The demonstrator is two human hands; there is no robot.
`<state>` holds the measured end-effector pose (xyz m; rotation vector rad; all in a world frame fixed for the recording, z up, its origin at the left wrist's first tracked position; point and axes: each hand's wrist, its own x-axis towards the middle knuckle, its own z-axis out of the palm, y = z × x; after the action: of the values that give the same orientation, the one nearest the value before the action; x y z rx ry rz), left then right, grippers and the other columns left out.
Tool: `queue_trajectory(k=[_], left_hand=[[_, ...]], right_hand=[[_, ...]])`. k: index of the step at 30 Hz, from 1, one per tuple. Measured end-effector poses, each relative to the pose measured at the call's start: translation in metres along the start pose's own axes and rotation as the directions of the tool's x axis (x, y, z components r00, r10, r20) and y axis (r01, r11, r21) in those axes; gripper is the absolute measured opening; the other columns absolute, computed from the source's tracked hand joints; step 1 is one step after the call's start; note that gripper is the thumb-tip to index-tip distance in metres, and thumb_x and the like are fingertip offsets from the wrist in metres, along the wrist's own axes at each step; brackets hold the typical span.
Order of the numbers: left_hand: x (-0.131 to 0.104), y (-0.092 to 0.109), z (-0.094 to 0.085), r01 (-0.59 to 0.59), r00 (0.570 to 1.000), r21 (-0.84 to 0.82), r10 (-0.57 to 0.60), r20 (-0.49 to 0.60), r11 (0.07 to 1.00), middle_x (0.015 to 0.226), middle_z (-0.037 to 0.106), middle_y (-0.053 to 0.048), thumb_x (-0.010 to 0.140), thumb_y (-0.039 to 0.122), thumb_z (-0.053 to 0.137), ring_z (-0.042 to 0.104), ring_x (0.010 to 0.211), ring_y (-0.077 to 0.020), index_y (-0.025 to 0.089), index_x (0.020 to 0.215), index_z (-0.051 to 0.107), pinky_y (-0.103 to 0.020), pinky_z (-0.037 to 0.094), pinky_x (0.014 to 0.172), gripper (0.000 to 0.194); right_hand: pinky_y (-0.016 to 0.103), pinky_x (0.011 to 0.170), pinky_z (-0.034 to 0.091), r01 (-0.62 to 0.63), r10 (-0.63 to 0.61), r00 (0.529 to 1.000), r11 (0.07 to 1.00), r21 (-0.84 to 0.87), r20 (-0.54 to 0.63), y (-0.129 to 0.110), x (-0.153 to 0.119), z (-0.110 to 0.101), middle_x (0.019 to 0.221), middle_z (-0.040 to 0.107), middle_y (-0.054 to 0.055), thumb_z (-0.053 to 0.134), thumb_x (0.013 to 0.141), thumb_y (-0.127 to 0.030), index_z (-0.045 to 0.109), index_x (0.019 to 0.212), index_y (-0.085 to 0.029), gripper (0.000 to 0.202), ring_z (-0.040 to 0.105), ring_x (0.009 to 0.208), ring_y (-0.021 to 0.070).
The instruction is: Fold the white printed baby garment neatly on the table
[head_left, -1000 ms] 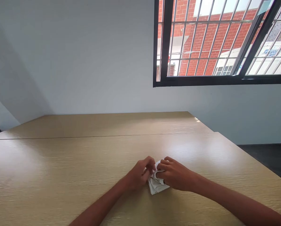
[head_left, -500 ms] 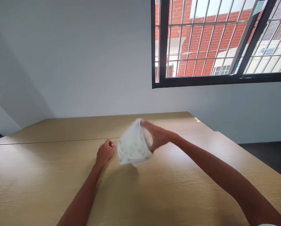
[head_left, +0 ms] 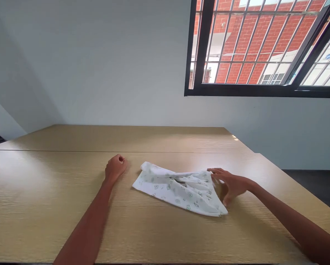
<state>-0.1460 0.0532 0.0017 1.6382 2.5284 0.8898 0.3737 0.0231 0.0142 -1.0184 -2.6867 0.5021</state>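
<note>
The left hand (head_left: 115, 168) rests on the wooden desk (head_left: 43, 191) curled into a loose fist, gripping nothing, with its forearm running back toward the lower edge of the view. Just to the right of it, apart from the knuckles, lies a white cloth (head_left: 178, 188) printed with small green and grey figures; it is spread out in a rumpled, roughly triangular shape flat on the desk, one corner pointing toward the left hand and another toward the near right. The right hand (head_left: 230, 184) is at the cloth's right edge, fingers spread and open, the fingertips touching the fabric near its upper right corner without clamping it. The two hands are well apart, with the cloth between them. Beyond the right hand, above the far edge of the desk, a black-framed barred window (head_left: 264, 48) shows a red brick wall outside.
</note>
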Motion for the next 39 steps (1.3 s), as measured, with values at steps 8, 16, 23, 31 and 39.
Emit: queue_trajectory(k=[8,16,23,31,39], left_hand=[[-0.090,0.098,0.008,-0.618,0.653,-0.430,0.734,0.187,0.658,0.090,0.067,-0.004,0.088,0.025,0.046,0.061,0.082,-0.0182,0.020,0.092,0.061,-0.028,0.049,0.079,0.016],[-0.119,0.108,0.021,-0.795,0.266,-0.354,0.808,0.525,0.492,0.159,0.013,-0.010,0.070,0.059,0.070,0.015,0.143,-0.0387,0.030,0.147,0.030,-0.057,0.018,0.114,0.091],[-0.119,0.113,0.017,-0.786,0.316,-0.294,0.762,0.565,0.544,0.158,0.019,-0.008,0.068,0.082,0.055,0.016,0.143,-0.0392,0.037,0.149,0.022,-0.060,0.016,0.112,0.099],[-0.111,0.110,0.022,-0.783,0.360,-0.237,0.729,0.582,0.575,0.156,0.023,-0.010,0.065,0.084,0.053,0.021,0.140,-0.0387,0.032,0.149,0.022,-0.058,0.013,0.112,0.104],[-0.118,0.113,0.002,-0.720,0.363,-0.367,0.770,0.525,0.590,0.108,0.059,-0.006,0.080,0.053,0.063,0.053,0.100,-0.0273,0.027,0.115,0.058,-0.039,0.044,0.088,0.044]], right_hand=[[0.041,0.080,0.050,-0.150,0.168,0.859,0.986,0.076,-0.483,-0.013,0.000,-0.005,0.095,0.060,0.008,0.057,0.085,-0.029,0.060,0.077,-0.021,0.013,0.061,0.087,0.0237],[0.050,0.102,0.041,-0.091,0.082,0.975,0.995,-0.035,-0.208,-0.036,0.028,0.051,0.140,0.045,0.018,0.072,0.072,-0.055,0.046,0.137,-0.015,0.080,0.043,0.127,0.0350],[0.054,0.114,0.018,-0.007,0.005,0.999,0.999,0.047,0.050,0.001,0.008,0.029,0.156,0.022,0.008,0.075,0.057,-0.071,0.031,0.149,-0.028,0.110,0.018,0.141,0.0385],[0.058,0.114,0.013,-0.012,0.003,0.990,0.998,0.064,0.139,0.008,0.005,0.017,0.157,0.018,0.009,0.080,0.050,-0.069,0.027,0.149,-0.029,0.119,0.012,0.142,0.0394],[0.059,0.113,0.017,-0.021,0.015,0.985,0.999,0.037,0.173,-0.005,0.004,0.014,0.156,0.019,0.009,0.078,0.054,-0.070,0.032,0.148,-0.029,0.112,0.017,0.141,0.0393]])
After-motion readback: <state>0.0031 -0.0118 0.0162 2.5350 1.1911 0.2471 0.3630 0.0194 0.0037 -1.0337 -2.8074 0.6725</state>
